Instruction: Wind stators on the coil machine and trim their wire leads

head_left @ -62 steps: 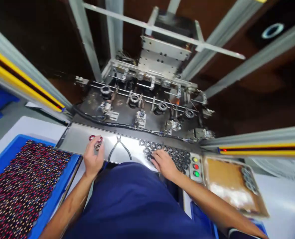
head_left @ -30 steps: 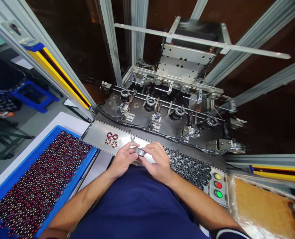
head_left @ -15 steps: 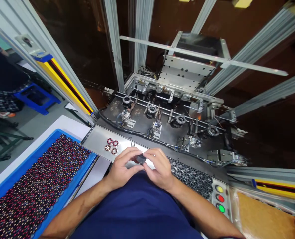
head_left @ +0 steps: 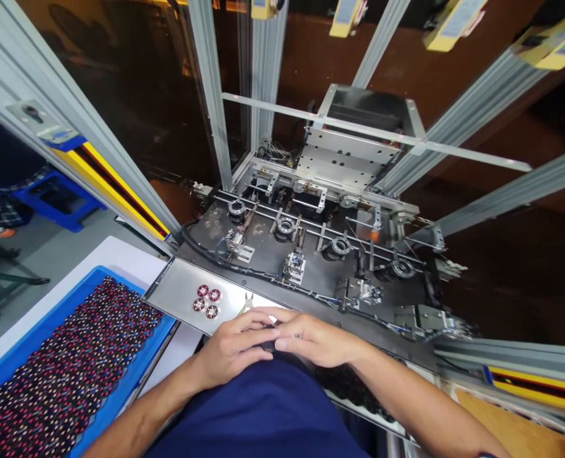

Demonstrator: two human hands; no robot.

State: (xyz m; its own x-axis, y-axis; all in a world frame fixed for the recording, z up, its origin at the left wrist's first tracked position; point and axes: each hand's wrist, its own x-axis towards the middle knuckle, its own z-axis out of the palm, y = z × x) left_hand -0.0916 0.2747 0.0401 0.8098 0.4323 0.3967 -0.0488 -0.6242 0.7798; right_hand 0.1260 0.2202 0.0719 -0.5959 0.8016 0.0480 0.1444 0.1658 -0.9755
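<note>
In front of my shirt, my left hand [head_left: 235, 346] is closed round a small dark part [head_left: 268, 345], with its fingers over the top and its thumb below. From the other side, my right hand [head_left: 315, 340] presses its fingertips against the same part and overlaps the left fingers. Most of the part is covered, so its exact kind cannot be made out. Just beyond my left fingers, a pair of cutting pliers [head_left: 248, 304] lies on the metal tray [head_left: 177, 286]. Several round red-and-metallic pieces [head_left: 207, 301] sit to their left.
A blue tray [head_left: 84, 286] full of small dark and red parts stands at the left. Ahead is a machine bed [head_left: 263, 245] with round fixtures and rods, framed by aluminium posts [head_left: 210, 95]. Dark parts [head_left: 354, 388] lie under my right forearm. Another person [head_left: 0, 159] is at far left.
My right hand has turned, its fingers now laid across the left fingers and covering more of the dark part. The view has tilted up slightly, and the pliers show more fully.
</note>
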